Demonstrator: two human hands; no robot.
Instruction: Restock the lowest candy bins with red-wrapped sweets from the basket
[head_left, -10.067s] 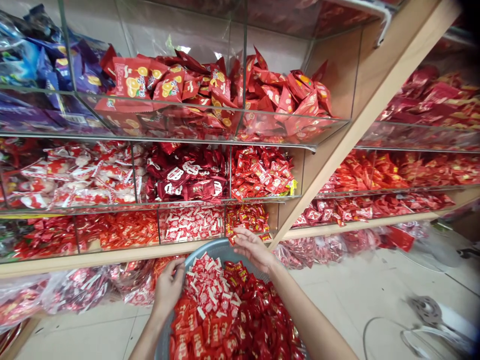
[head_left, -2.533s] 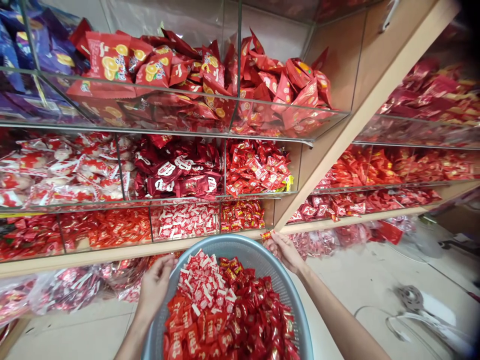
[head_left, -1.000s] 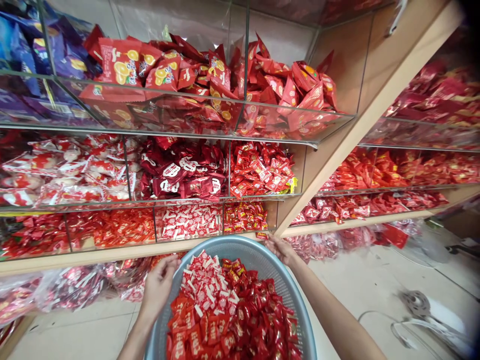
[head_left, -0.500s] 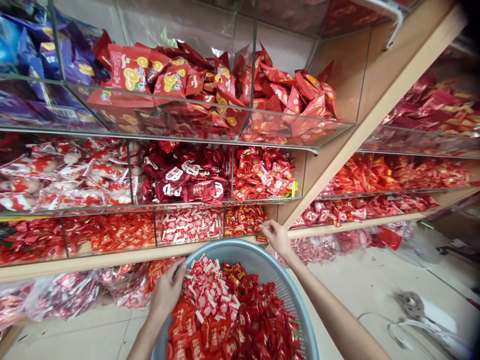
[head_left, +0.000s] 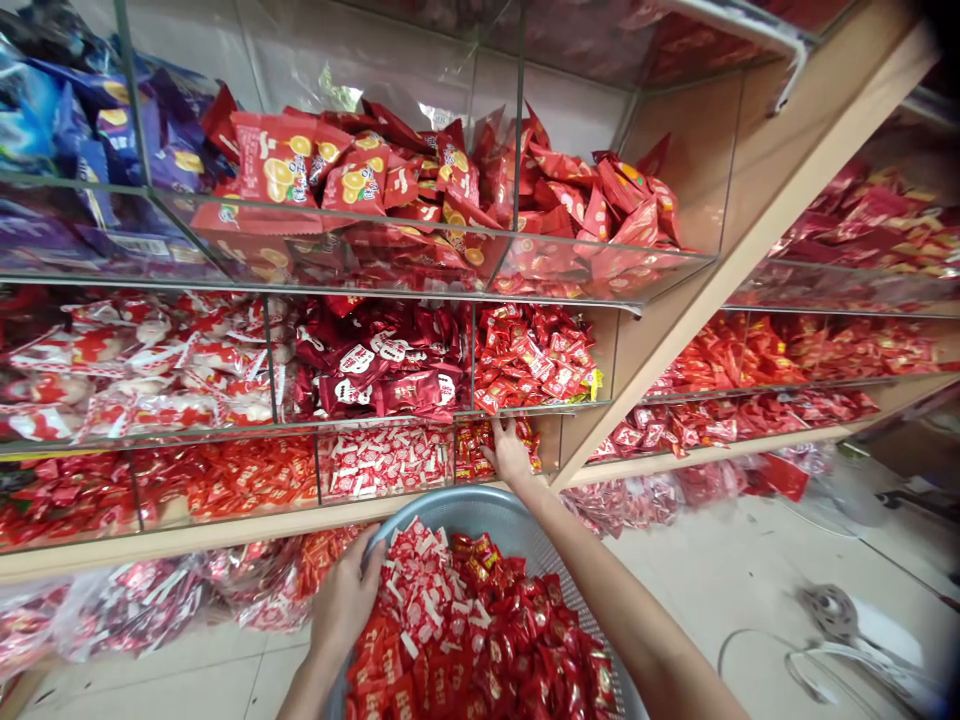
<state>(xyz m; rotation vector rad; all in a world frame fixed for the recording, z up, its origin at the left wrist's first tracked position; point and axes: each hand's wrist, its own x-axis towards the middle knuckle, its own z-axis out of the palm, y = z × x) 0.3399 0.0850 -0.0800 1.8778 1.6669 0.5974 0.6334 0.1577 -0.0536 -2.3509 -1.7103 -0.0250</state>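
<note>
My left hand (head_left: 346,598) grips the left rim of a blue-grey plastic basket (head_left: 551,530). Red-and-white wrapped candies (head_left: 424,580), small red-and-gold ones (head_left: 476,560) and larger red packets (head_left: 525,640) fill the basket. My right hand (head_left: 511,455) reaches over the basket's far rim to the bottom shelf, its fingers apart at a compartment of small red-and-gold candies (head_left: 471,450). Its fingertips are just under the middle shelf's front edge. Left of that compartment lies another with red-and-white candies (head_left: 386,458).
Upper shelves hold red orange-print packets (head_left: 277,165), blue packets (head_left: 165,140) and dark red packets (head_left: 382,360). A slanting wooden panel (head_left: 675,320) divides the shelves. Bagged candies (head_left: 135,605) lie below. A power strip and cables (head_left: 832,610) are on the floor at right.
My right hand has moved left and slightly up, from the compartment's right edge to in front of its candies. The shelves and basket appear slightly lower and further right in view.
</note>
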